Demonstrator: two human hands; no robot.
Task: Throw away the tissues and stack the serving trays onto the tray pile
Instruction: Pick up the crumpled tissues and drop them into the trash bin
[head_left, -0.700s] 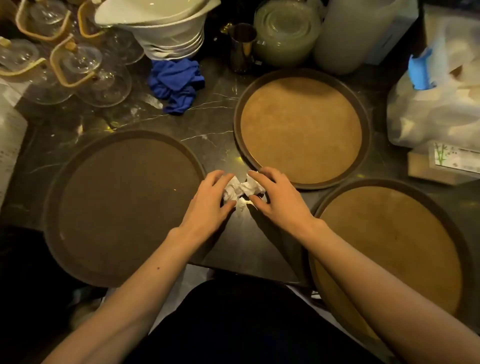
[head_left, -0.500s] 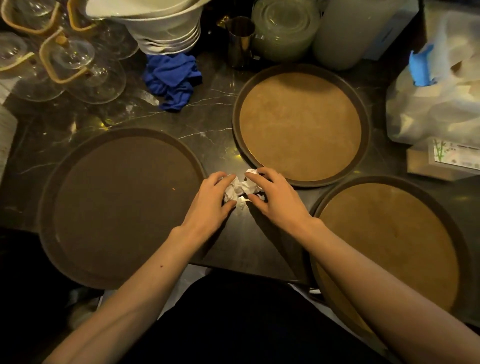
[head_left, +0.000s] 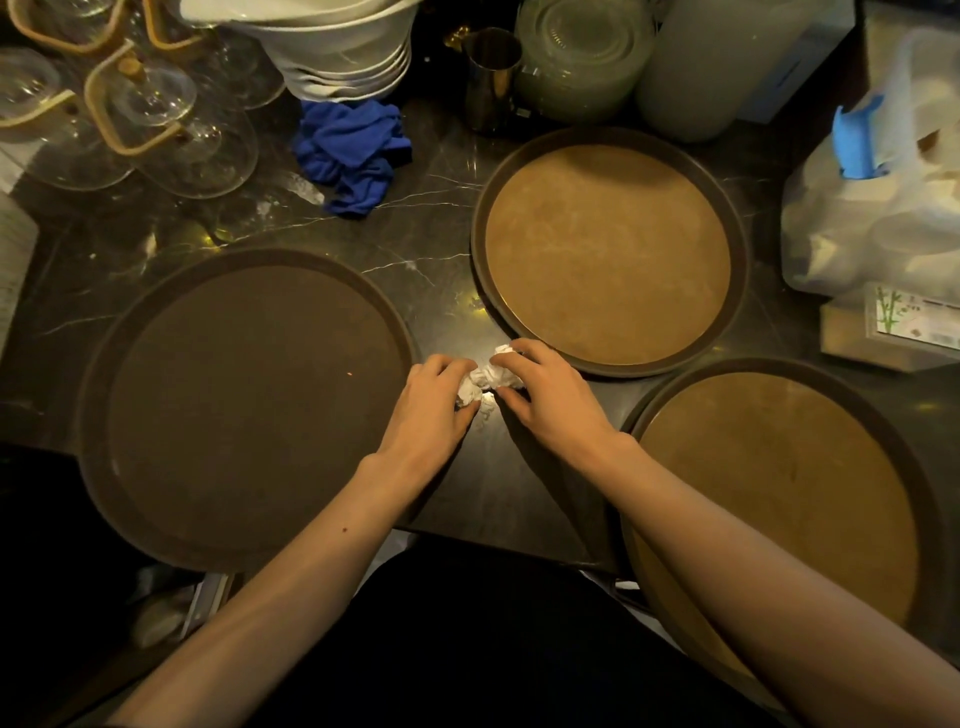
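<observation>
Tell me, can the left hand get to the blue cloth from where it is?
Probably yes. The left hand is busy gathering the crumpled tissues with the right hand, but only bare dark countertop lies between it and the blue cloth. It would have to let go of them first.

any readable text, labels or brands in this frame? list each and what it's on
None can be read.
Small box at the right edge: a label with a green bamboo drawing and lines of print, too small and blurred to read.
Trays, dishes, glasses and metal cup: no print visible.
</observation>
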